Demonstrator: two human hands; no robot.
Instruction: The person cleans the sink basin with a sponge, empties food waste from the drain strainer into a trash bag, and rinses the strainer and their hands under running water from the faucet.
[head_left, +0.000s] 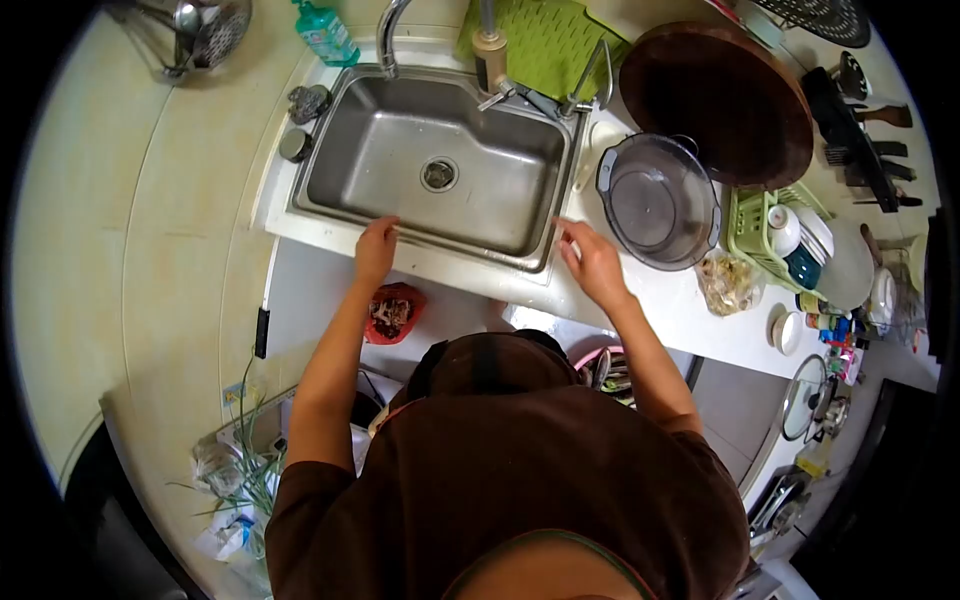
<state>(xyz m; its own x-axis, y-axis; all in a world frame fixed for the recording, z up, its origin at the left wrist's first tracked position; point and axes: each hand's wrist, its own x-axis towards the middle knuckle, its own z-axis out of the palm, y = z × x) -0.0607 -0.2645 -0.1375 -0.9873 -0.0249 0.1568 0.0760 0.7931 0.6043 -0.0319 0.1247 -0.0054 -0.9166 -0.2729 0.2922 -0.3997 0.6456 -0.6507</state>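
A stainless steel sink [440, 225] is set into the white counter, with a drain strainer [438, 174] in its floor. My left hand [377, 250] is at the sink's front left edge, fingers loosely bent and nothing visible in them. At the front right corner, my right hand [594, 262] hovers over or touches the counter; its fingers are apart and hold nothing I can see. A grey translucent basin [660, 200] stands just right of my right hand. Above the sink's back edge rises the faucet [388, 45].
A green soap bottle [327, 35] and a green board [535, 45] stand behind the sink. Rightward are a large round dark board [720, 105], a green dish rack [745, 225] and a plastic bag of food [728, 282]. A red bag [392, 312] with scraps sits below the counter.
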